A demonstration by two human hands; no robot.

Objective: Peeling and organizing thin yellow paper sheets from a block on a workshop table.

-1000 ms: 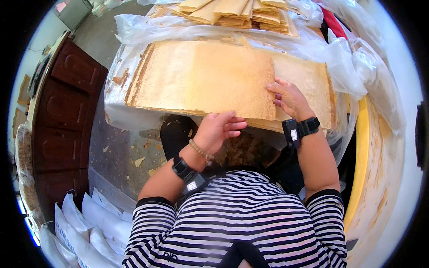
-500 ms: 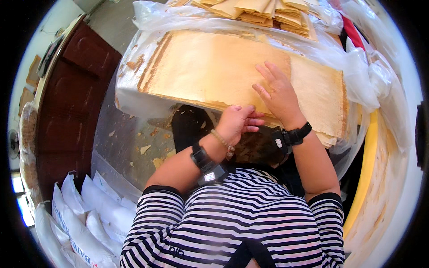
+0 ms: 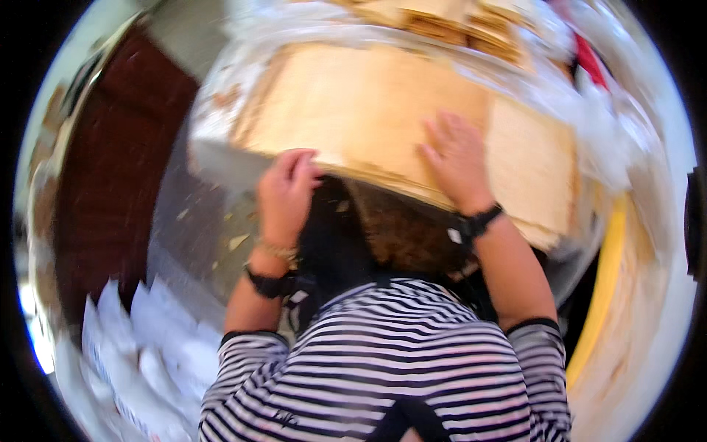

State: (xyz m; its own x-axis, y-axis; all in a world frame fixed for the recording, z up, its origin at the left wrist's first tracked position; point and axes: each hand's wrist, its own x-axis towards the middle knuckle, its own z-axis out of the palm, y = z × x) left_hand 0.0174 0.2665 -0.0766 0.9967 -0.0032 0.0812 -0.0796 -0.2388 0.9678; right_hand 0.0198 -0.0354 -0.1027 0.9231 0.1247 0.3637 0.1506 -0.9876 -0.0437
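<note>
The left hand (image 3: 286, 193) has slid from mid-lap to the near edge of the tan sheet stack (image 3: 368, 118), fingers curled onto it, while the right hand (image 3: 458, 160) stays flat on top, fingers spread.

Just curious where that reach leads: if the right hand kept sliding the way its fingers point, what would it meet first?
Probably only more of the big tan sheet under the right hand; the smaller stacked sheets lie farther on, though blur hides depth.
</note>
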